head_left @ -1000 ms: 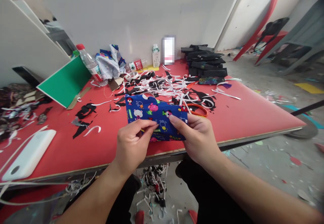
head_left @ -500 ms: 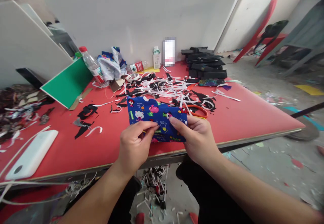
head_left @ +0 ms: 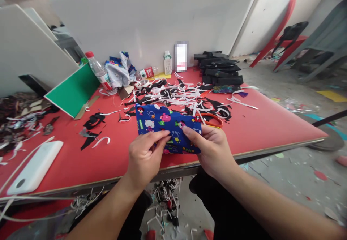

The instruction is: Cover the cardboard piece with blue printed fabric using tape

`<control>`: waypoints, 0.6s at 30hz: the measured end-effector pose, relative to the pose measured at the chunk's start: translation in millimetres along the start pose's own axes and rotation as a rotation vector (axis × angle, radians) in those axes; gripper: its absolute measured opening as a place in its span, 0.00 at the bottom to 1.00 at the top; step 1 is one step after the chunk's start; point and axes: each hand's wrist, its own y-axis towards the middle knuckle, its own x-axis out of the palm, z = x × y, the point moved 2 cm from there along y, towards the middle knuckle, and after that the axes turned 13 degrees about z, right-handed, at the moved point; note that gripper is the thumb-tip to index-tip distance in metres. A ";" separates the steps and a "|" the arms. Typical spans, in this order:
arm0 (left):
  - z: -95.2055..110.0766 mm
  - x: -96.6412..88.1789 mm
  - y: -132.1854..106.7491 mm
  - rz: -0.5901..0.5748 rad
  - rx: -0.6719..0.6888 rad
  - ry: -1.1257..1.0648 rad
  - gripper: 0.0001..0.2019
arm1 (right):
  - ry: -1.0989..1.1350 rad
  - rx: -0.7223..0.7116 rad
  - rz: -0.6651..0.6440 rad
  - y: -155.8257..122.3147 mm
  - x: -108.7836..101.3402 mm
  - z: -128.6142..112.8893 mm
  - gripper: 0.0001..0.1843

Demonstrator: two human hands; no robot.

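A blue cloth piece (head_left: 151, 119) printed with cartoon animals and paw prints hangs upright between my hands, over the table's front edge. My right hand (head_left: 215, 144) grips its right end, thumb flat on the front and fingers behind. In front of the cloth's middle, my left hand (head_left: 146, 153) has thumb and forefinger pinched together, touching the print. What lies between those fingertips is too small to see. Just behind the cloth's right end is an orange scissors-like handle (head_left: 217, 118), partly hidden. White and black strips (head_left: 173, 93) lie heaped beyond the cloth.
On the red table (head_left: 257, 124) stand a red-capped bottle (head_left: 100, 73), a small white bottle (head_left: 167, 63) and a bright-screened device (head_left: 181, 57). Black folded pieces (head_left: 222, 68) are stacked back right. A green board (head_left: 73, 90) leans left; a white power bank (head_left: 35, 167) lies near the front.
The view has shifted very slightly. Both hands keep the same hold and place on the cloth, which has barely moved.
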 end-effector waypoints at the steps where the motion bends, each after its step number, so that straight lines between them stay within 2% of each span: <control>1: 0.6 -0.4 0.2 0.002 0.011 0.005 0.07 | 0.001 -0.002 -0.002 -0.3 0.5 -0.4 0.10; 9: 0.3 0.2 -0.6 -0.004 0.007 0.016 0.04 | 0.013 -0.001 -0.006 -0.1 0.8 0.5 0.09; 18: 0.4 -0.2 -0.9 -0.020 0.044 -0.008 0.06 | 0.041 0.016 -0.012 -1.2 1.4 0.8 0.07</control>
